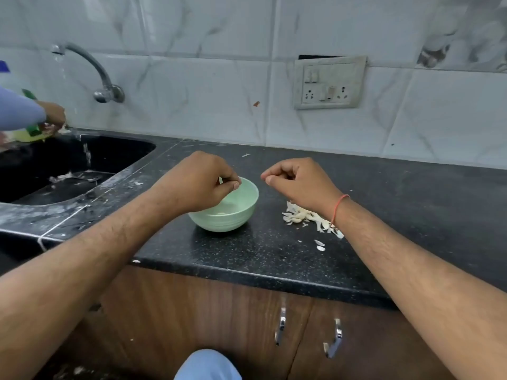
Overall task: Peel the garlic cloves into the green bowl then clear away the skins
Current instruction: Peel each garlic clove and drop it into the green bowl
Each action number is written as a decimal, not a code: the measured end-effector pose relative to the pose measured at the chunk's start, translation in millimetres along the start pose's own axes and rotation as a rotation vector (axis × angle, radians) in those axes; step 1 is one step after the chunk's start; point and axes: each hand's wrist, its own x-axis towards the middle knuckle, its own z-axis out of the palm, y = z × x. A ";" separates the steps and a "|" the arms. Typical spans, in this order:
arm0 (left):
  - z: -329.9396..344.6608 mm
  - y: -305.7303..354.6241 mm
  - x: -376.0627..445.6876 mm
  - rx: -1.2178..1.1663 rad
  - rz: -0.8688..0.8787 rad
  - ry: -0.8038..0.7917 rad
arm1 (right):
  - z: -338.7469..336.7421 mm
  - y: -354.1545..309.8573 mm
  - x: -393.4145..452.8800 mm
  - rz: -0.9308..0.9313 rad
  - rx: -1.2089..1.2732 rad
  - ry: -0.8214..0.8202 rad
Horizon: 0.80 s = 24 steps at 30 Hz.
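The green bowl sits upright on the black counter, with pale peeled garlic lying at its bottom. The left hand hangs over the bowl's rim at ten o'clock, fingertips pinched together; what they hold is too small to tell. At the bowl's two o'clock the right hand is curled, thumb against forefinger. The skins lie heaped at three o'clock, under the right wrist.

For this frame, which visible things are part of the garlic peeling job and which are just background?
Part of the job:
- green bowl, with pale peeled pieces inside
- pile of garlic skins on the counter
- left hand, curled over the bowl
- right hand, fingers curled, contents not visible

Just around:
- sink and running tap
- another person's hand at the sink
- wall socket
- cabinet handles
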 end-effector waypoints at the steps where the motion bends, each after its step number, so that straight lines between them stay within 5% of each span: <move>1: 1.1 9.2 2.0 -0.026 0.022 0.031 | -9.5 7.8 -6.3 0.018 -0.010 0.016; 6: 18.0 74.7 19.8 -0.199 0.165 0.224 | -52.2 56.7 -43.8 0.126 -0.142 0.026; 11: 84.3 121.5 49.7 -0.345 0.195 0.143 | -66.8 91.3 -71.9 0.155 -0.268 -0.012; 24: 155.5 95.8 75.4 -0.553 0.018 0.225 | -61.5 109.9 -76.6 0.042 -0.185 -0.013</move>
